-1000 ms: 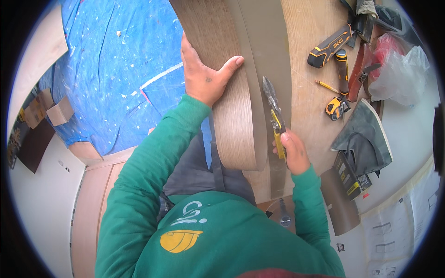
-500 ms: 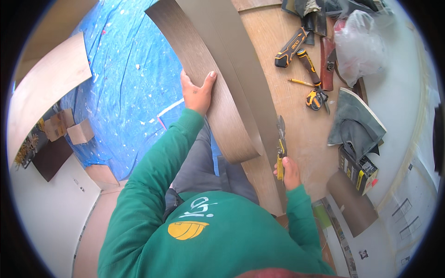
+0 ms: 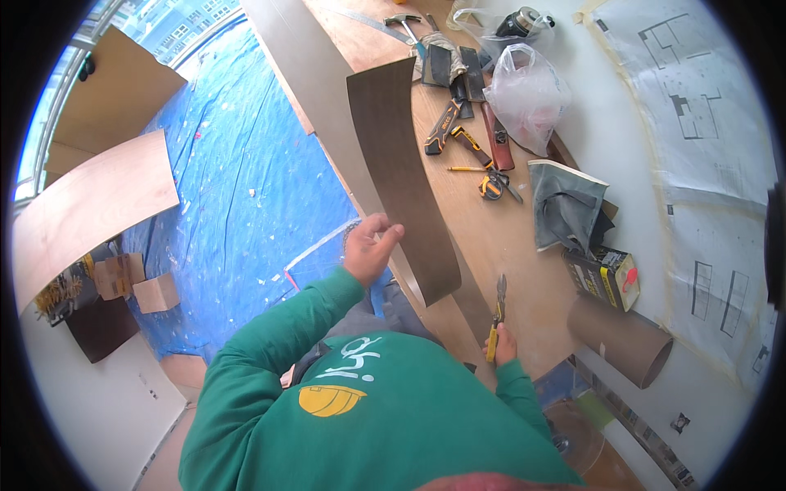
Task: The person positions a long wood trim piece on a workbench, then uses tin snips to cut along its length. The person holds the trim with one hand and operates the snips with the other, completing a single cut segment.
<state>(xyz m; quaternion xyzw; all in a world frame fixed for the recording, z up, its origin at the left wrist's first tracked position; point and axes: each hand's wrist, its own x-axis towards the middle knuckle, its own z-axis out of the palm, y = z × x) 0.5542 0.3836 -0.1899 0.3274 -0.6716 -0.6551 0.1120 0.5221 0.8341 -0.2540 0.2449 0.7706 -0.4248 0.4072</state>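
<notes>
My right hand [image 3: 506, 344] is wrapped round the yellow handle of a pair of snips [image 3: 499, 313] at the near side of the bench, dark jaws pointing away from me. My left hand [image 3: 368, 252] has its fingers curled in and its thumb at the left edge of a dark, curved laminate strip [image 3: 405, 180]. Whether anything is pinched between those fingers is hidden. The strip slants over a long grey-brown panel [image 3: 319, 74] along the wooden bench [image 3: 532, 286].
Along the bench's right side lie a utility knife [image 3: 443, 127], a tape measure [image 3: 493, 186], a clear plastic bag [image 3: 528, 94], a box [image 3: 602, 277] and a rolled sheet [image 3: 620, 337]. A hammer [image 3: 404, 22] lies farther back. Blue sheeting [image 3: 237, 164] covers the floor leftward.
The strip has turned over, showing its dark face, and now lies farther right. My left hand has come off its wood-grain face and curled its fingers. The snips stay in my right hand.
</notes>
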